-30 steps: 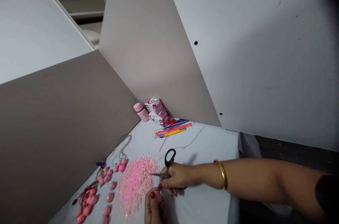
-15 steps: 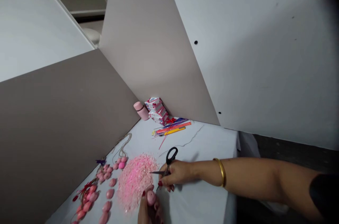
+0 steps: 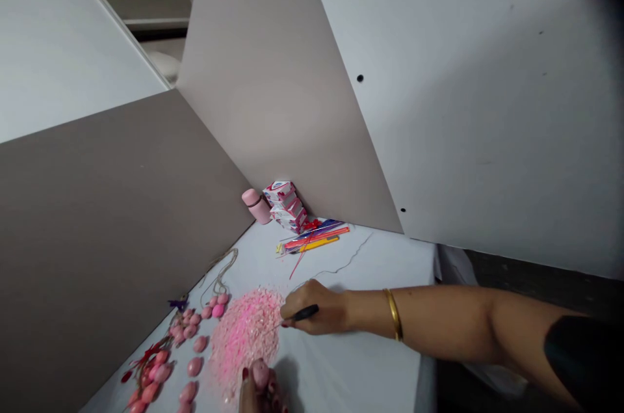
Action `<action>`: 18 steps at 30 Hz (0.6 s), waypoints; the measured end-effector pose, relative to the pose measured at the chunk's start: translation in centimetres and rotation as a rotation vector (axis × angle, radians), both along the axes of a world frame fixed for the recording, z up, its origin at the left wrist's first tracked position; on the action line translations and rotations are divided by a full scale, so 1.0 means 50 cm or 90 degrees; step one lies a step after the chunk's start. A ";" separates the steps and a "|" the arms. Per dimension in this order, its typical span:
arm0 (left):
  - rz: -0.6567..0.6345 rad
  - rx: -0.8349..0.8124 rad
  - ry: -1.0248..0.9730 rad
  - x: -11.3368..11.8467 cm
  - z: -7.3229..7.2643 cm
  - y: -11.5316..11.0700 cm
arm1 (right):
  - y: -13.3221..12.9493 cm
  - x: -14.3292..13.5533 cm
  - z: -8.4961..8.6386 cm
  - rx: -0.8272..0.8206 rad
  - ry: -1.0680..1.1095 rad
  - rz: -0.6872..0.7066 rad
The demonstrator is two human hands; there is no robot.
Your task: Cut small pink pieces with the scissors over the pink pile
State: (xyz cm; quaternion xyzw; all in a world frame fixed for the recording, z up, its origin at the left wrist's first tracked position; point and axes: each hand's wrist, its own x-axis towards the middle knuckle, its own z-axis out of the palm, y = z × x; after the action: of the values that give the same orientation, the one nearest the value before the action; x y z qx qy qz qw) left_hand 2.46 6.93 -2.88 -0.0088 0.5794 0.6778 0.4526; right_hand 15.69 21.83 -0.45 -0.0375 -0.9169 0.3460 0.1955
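Right hand lowered black scissors flat.

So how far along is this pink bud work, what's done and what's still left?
Done, by the look of it: finished pink buds lie strung on the left, beside a pile of pink trimmings. In hand: the left hand holds one bud; the right hand has the black scissors. Left: a few loose buds lie unstrung.
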 end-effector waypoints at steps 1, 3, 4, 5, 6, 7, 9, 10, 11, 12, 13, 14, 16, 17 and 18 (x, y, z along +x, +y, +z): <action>-0.001 -0.011 -0.003 0.001 0.002 0.000 | 0.001 0.000 -0.001 -0.019 0.005 -0.001; 0.001 -0.011 -0.004 0.006 0.005 0.001 | 0.003 -0.002 -0.005 -0.070 0.009 -0.004; 0.005 -0.009 -0.002 0.009 0.006 0.001 | 0.004 -0.004 -0.007 -0.102 0.011 -0.013; 0.008 -0.006 0.004 0.012 0.007 0.002 | 0.005 -0.007 -0.009 -0.140 0.012 -0.030; 0.013 -0.002 0.012 0.016 0.008 0.002 | 0.005 -0.012 -0.011 -0.182 0.011 -0.049; 0.020 0.006 0.023 0.020 0.007 0.003 | 0.005 -0.016 -0.013 -0.229 0.005 -0.066; 0.028 0.024 0.049 0.030 0.005 0.004 | 0.005 -0.025 -0.017 -0.324 -0.012 -0.083; 0.028 0.036 0.060 0.036 0.003 0.006 | 0.004 -0.028 -0.019 -0.368 -0.019 -0.084; 0.025 0.048 0.071 0.042 0.000 0.007 | 0.002 -0.031 -0.020 -0.408 -0.024 -0.081; 0.019 0.057 0.080 0.048 -0.003 0.009 | 0.000 -0.032 -0.021 -0.441 -0.025 -0.076; 0.013 0.059 0.088 0.053 -0.007 0.011 | -0.002 -0.032 -0.021 -0.468 -0.025 -0.069; 0.007 0.060 0.095 0.058 -0.010 0.013 | -0.005 -0.032 -0.021 -0.488 -0.025 -0.062; -0.002 0.064 0.109 0.066 -0.016 0.017 | -0.011 -0.030 -0.020 -0.514 -0.027 -0.046; -0.007 0.066 0.111 0.068 -0.018 0.018 | -0.015 -0.028 -0.019 -0.519 -0.027 -0.039; -0.010 0.067 0.108 0.069 -0.019 0.019 | -0.019 -0.027 -0.018 -0.519 -0.026 -0.032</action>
State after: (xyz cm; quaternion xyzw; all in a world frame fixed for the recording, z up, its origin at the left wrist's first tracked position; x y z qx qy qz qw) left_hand 5.92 7.90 -3.81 0.0767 0.5794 0.7020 0.4071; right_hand 14.35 20.89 -1.34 -0.1413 -0.7069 0.6755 0.1552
